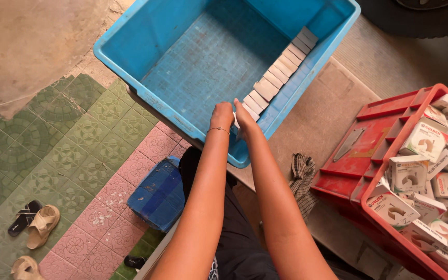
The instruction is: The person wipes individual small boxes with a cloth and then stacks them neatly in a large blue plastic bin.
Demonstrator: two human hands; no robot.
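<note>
Both hands are reaching over the near rim of the big blue plastic crate (193,67), the left hand (222,115) curled loosely and the right hand (245,118) pressing in beside it, together pinching a small white box (237,122) at the near end of the row of white boxes (278,72) lining the crate's right wall. Off to the right, a red plastic crate (390,111) is sitting heaped with white printed cartons (426,176), while a checked cloth (302,173) is lying between the crates.
</note>
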